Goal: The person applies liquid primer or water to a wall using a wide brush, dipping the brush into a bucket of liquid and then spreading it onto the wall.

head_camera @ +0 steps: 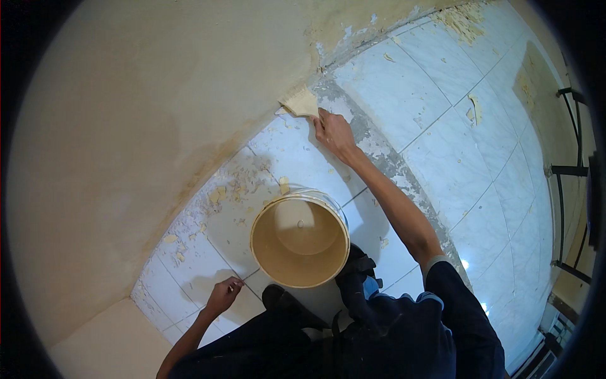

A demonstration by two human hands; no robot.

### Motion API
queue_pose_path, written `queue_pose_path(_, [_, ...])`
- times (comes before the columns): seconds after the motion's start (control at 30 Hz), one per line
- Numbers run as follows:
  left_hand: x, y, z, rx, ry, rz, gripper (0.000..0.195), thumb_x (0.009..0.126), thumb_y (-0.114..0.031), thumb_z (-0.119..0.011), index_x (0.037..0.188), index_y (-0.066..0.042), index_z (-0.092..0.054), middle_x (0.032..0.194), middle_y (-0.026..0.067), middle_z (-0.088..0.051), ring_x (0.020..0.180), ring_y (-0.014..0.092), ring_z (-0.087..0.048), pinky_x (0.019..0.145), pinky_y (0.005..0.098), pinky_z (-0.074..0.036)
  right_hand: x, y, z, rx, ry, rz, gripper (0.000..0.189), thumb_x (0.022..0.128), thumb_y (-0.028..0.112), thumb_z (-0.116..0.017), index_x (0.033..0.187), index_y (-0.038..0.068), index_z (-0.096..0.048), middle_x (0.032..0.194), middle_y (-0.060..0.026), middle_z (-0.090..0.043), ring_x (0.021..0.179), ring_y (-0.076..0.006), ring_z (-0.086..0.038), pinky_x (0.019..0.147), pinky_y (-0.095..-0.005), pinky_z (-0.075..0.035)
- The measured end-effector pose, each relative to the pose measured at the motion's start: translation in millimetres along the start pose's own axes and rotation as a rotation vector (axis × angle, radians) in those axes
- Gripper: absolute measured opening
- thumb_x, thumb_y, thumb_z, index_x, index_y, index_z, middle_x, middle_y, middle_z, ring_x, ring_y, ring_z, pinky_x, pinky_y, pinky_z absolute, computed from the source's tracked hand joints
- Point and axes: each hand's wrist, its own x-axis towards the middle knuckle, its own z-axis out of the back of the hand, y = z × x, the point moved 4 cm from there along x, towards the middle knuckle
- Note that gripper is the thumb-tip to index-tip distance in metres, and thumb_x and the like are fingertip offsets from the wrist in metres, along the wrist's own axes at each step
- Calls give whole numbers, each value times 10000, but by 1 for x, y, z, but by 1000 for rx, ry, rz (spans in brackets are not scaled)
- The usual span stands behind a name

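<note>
My right hand (335,135) reaches out to the foot of the wall and grips a flat, fan-shaped beige object (301,101) by its near end. Its wide, ragged edge lies against the corner of wall and floor; whether it is a brush or a scraper is unclear. Near my feet, a round beige bucket (299,277) stands on the tiles, with no contents visible inside. To its lower left, my left hand (225,294) hovers above the floor, fingers curled; I cannot tell whether they hold anything small.
Paint flakes (218,194) lie scattered along the wall, and more are heaped on the tiles (461,21) at top right. The beige wall (142,118) has peeling paint near its base. A rough grey strip (364,123) crosses the floor. Black metal bars (568,170) stand at the right edge.
</note>
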Motion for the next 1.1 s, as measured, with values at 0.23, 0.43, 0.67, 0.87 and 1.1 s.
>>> queue_pose_path(0.23, [-8,7,-1,-13,-37,20,186,988,-190,-582,1006,-30,-674,730,84,-647,584,135,-574,558,289,-468,-20,20,30,75,-86,0,243,946,214,-551,989,-18,-611,717,-269,-640,696,-459,-638,631,-518,-515])
queue_pose_path(0.43, [-17,16,-7,80,45,118,188,954,-212,-619,1008,-45,-687,771,130,-680,588,197,-626,574,339,-500,4,12,6,86,-67,37,249,953,216,-533,1007,-17,-601,720,-274,-637,695,-467,-630,642,-525,-516])
queue_pose_path(0.67, [-6,3,-3,-10,-19,-7,162,971,-166,-599,1001,-29,-680,762,111,-682,581,142,-593,554,289,-479,-13,19,21,-14,41,-63,285,943,217,-544,1052,-36,-617,722,-274,-634,698,-451,-640,647,-510,-509])
queue_pose_path(0.87, [-8,14,-3,-17,-50,-31,167,973,-167,-599,1000,-25,-683,760,105,-680,567,134,-578,541,286,-469,8,32,45,236,-145,11,288,941,213,-545,1061,-36,-625,725,-272,-638,693,-451,-637,648,-507,-499])
queue_pose_path(1.1, [-15,20,-9,31,-12,-14,165,966,-169,-606,1000,-31,-690,777,116,-687,572,158,-604,557,299,-491,4,1,26,-110,96,-84,260,932,207,-551,934,-41,-630,737,-286,-644,721,-475,-638,645,-526,-511])
